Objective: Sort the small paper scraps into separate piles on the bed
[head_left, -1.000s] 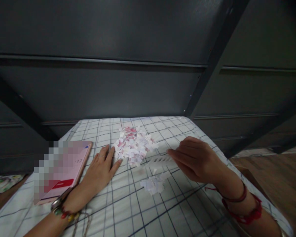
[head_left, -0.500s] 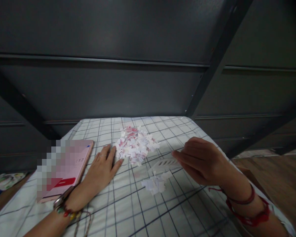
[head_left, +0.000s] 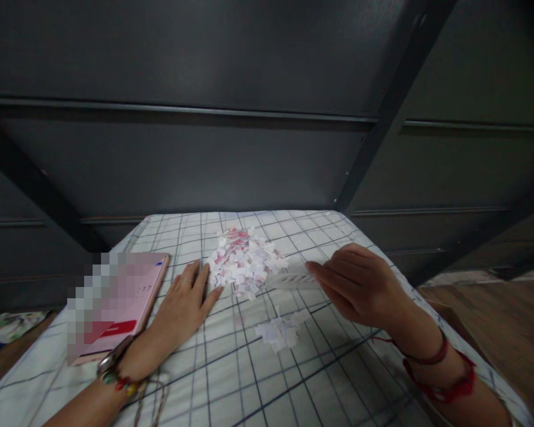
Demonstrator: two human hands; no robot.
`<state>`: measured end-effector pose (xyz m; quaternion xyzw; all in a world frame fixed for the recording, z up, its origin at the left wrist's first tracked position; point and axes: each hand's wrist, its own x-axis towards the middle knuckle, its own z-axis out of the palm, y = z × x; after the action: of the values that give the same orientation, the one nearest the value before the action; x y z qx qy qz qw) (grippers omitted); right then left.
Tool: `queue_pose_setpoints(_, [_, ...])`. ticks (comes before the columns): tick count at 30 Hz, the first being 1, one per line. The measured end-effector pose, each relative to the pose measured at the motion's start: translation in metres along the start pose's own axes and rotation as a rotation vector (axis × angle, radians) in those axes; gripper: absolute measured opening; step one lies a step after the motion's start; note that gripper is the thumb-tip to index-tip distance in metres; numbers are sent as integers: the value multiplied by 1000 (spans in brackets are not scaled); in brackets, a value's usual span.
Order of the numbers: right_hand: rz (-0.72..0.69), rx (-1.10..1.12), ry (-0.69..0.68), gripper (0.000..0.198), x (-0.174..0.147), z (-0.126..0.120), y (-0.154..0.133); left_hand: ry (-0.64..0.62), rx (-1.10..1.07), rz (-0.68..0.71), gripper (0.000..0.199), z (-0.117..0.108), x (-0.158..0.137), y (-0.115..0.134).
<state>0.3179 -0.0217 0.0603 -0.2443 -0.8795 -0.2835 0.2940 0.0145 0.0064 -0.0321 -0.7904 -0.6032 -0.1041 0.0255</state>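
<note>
The right hand (head_left: 358,287) pinches a pale slotted strip (head_left: 289,280), which points left to the near right edge of the large pile of paper bits (head_left: 244,264); whether they touch I cannot tell. The left hand (head_left: 178,305) lies palm down, fingers loosely spread, just left of that pile, while the smaller pile (head_left: 279,332) sits nearer the wearer, between the hands.

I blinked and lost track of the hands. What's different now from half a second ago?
The right hand and the white slotted strip it holds have moved slightly up the picture, bringing the blurred strip closer to the larger paper pile. Nothing was visibly taken up or let go. The left hand, smaller paper pile and pink device stayed put.
</note>
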Motion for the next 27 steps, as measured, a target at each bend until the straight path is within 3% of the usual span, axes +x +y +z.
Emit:
queue_pose_setpoints(5, [-25,79,-39,14,3,4,-7,-13,-14,3,58,-3,0,2])
queue_pose_setpoints(9, [-65,150,5,16,4,2,-11,-12,-13,3,58,-5,1,3])
queue_pose_setpoints(19, [-22,155,-35,14,-3,-11,1,29,-34,19,57,0,0,-1])
queue_pose_setpoints(27, [-76,178,-1,16,7,1,-14,4,-15,1,58,1,0,0])
